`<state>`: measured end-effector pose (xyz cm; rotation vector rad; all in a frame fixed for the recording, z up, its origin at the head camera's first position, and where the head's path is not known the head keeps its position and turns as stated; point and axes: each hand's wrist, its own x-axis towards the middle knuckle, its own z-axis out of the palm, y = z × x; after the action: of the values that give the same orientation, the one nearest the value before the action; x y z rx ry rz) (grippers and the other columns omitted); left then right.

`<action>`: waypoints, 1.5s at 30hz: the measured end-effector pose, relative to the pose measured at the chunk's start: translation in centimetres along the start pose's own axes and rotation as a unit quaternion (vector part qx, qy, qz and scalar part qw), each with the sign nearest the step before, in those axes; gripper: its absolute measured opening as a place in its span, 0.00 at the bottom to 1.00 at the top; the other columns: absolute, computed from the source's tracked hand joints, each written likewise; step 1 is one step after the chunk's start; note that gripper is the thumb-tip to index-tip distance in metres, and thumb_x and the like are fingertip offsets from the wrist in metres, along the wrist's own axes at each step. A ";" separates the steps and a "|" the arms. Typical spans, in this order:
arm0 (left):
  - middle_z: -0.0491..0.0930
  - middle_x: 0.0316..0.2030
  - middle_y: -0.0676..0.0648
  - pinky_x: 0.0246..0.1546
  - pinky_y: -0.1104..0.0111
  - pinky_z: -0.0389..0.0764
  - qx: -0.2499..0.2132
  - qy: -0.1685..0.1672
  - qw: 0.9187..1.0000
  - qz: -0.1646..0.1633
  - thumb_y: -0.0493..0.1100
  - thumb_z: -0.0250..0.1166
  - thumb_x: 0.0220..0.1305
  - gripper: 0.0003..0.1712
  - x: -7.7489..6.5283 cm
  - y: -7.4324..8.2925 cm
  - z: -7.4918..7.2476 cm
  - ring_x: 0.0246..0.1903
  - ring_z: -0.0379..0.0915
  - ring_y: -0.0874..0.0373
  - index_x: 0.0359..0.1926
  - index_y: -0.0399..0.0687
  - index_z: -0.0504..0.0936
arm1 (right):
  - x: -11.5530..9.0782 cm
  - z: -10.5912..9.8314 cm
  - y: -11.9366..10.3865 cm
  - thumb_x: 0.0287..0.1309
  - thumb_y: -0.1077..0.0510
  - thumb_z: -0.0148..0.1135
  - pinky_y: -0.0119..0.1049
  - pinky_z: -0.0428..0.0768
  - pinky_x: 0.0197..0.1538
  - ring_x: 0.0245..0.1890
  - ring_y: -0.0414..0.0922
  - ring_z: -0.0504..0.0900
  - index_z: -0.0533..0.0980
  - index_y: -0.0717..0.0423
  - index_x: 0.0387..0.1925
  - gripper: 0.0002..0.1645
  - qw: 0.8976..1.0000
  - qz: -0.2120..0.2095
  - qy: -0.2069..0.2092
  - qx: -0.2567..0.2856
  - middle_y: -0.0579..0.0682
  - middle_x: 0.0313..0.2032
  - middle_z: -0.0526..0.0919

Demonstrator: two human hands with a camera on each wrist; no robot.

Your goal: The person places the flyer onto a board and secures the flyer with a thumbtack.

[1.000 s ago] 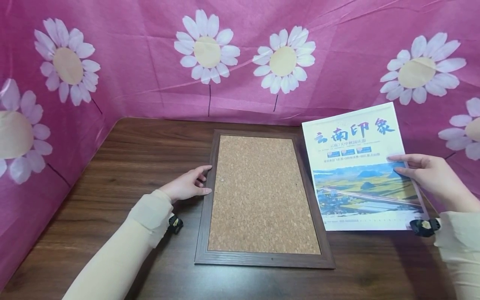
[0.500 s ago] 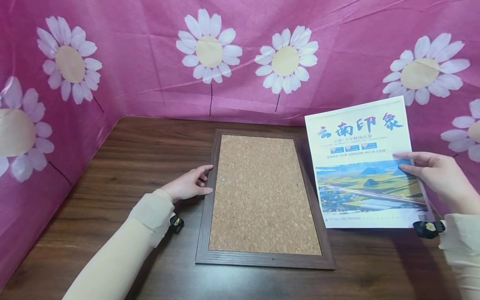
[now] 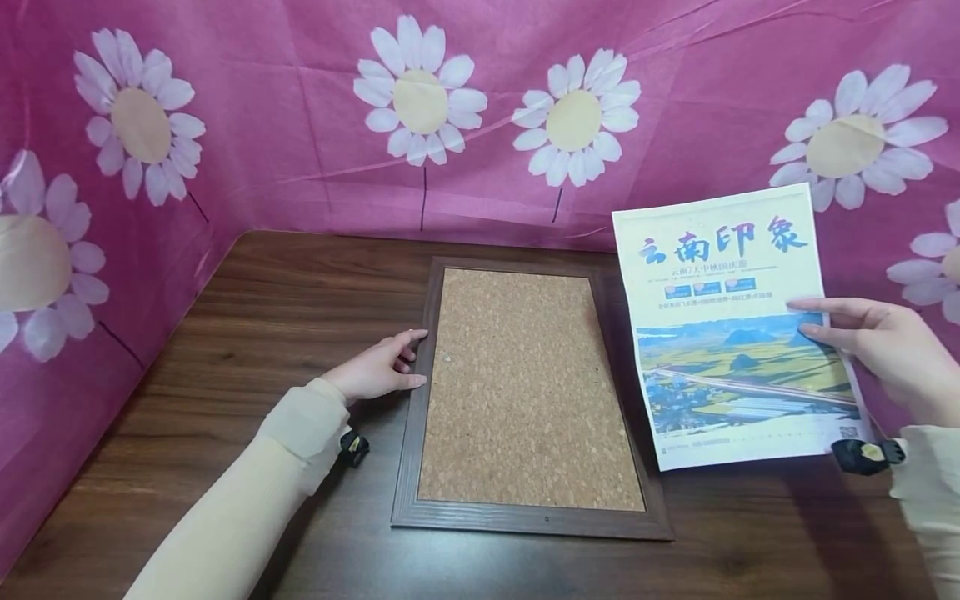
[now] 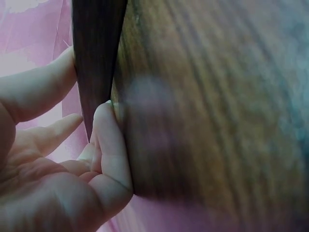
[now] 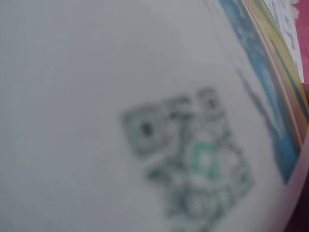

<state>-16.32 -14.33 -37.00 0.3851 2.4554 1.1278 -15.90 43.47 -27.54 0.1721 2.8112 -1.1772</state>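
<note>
A corkboard (image 3: 532, 392) with a dark wooden frame lies on the table. My left hand (image 3: 378, 367) is at its left side, index fingertip and thumb tip touching the outer edge. The left wrist view shows the thumb (image 4: 43, 89) against the dark frame side (image 4: 96, 48), with the little finger bent low by the tabletop. To the right, my right hand (image 3: 885, 342) pinches the right edge of a printed poster (image 3: 720, 300) with Chinese lettering and a landscape picture. The poster is tilted up, facing me. A blurred QR code (image 5: 188, 154) on it fills much of the right wrist view.
The dark wood-grain table (image 3: 247, 333) extends around the board. A pink cloth (image 3: 285, 125) with large white daisies hangs behind and along the left. Black wrist cameras are strapped at both sleeves.
My right hand has moved slightly right and up with the poster, whose top has risen and whose lower left corner now dips lower. The left hand and corkboard stay nearly the same.
</note>
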 end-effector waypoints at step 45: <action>0.69 0.56 0.33 0.50 0.59 0.76 0.011 -0.017 1.000 -0.021 0.41 0.64 0.67 0.41 0.0 0.3 -0.3 0.52 0.72 0.46 0.75 0.42 0.55 | 0.7 13.8 -5.6 0.71 0.55 0.57 0.36 0.86 0.36 0.33 0.37 0.86 0.70 0.60 0.65 0.25 0.969 0.034 -0.157 0.187 0.38 0.35 0.86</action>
<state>-16.42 -14.35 -36.56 0.3544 2.4365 1.0699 -16.88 29.74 -33.35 0.0946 2.2782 -1.5529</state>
